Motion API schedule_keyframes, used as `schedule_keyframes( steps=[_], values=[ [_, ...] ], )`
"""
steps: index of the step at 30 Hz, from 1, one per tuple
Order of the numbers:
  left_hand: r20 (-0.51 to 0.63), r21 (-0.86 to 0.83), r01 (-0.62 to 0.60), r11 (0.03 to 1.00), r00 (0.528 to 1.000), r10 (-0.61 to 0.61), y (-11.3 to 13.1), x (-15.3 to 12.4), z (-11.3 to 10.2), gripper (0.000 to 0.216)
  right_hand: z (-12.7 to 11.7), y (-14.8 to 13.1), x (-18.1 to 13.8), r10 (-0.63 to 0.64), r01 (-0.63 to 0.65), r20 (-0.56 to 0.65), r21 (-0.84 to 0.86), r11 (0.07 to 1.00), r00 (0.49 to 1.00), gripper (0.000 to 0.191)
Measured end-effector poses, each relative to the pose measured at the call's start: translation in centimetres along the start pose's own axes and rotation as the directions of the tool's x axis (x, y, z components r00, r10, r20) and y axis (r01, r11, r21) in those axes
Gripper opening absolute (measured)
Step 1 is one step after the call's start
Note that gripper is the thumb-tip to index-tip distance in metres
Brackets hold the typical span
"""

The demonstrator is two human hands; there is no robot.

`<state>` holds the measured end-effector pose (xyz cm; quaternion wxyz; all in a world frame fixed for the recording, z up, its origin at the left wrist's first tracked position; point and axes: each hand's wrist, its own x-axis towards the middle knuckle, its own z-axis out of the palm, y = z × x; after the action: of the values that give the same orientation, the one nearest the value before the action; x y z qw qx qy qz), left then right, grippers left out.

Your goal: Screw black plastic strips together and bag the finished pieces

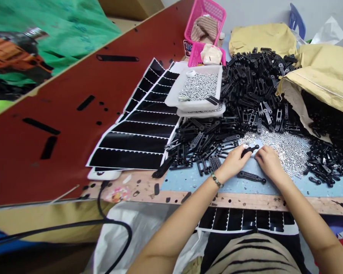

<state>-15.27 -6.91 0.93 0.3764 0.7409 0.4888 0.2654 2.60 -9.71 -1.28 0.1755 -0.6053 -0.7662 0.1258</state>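
The black part [250, 149] is over the blue mat [291, 187], pinched in the left hand [234, 160]; the right hand [268, 160], fingers drawn close together (on what, I cannot tell), is just beside it. Silver pins [295, 154] lie near.

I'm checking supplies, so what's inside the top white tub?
The tub holds a heap of small silver metal pieces, with a white ring near its far left corner. The heap covers the bottom, so anything buried beneath can't be seen.
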Motion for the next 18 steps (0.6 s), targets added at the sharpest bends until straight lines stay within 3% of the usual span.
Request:
schedule_keyframes(
  steps=[6,10,14,18],
  values=[
    [0.098,0.091,-0.157,0.983,0.984,0.148,-1.1,0.2,1.5,0.011,-0.7,1.8,-2.5,0.004,0.032,-0.173,0.209,0.977,0.985,0.022],
    [0.201,0.186,-0.289,0.939,0.947,0.252,-1.4,0.4,1.8,0.008,0.3,2.0,-3.1,-0.099,0.117,-0.125,0.150,0.982,0.987,0.021],
    [0.246,0.273,-0.298,0.915,0.941,0.233,-1.4,0.5,1.3,0.013,1.5,1.6,-3.2,-0.084,0.098,-0.134,0.104,0.990,0.987,0.023],
    [0.303,0.273,-0.307,0.912,0.927,0.221,-1.3,0.3,0.5,0.020,0.8,1.6,-1.7,-0.067,0.081,-0.091,0.162,0.984,0.994,0.019]
  ],
)
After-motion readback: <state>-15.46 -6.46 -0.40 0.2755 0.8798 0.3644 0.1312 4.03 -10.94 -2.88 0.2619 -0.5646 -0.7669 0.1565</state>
